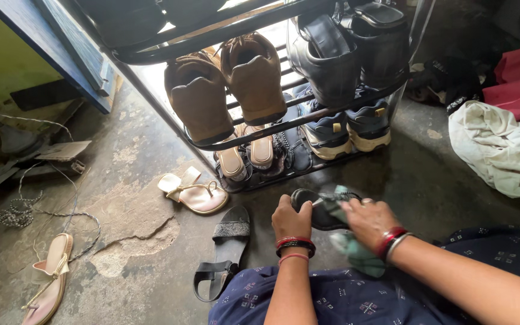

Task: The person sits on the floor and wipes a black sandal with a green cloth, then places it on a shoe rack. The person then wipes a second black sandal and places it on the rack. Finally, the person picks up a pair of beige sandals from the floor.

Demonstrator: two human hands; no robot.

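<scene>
At lower centre of the frame, the left hand (291,220) grips a black shoe (320,209) by its heel end, while the right hand (369,221) presses a green cloth (350,241) against it. Steady grip and short, firm strokes suit this wiping best.

— What did I have on my feed besides the work?

— A metal shoe rack (308,120) held brown suede shoes (224,90) and black leather shoes (344,51).

— And on the floor?

— I saw a gold sandal (195,192), a black slingback sandal (224,253), a pink sandal (49,277) and a crumpled white cloth (501,147).
</scene>
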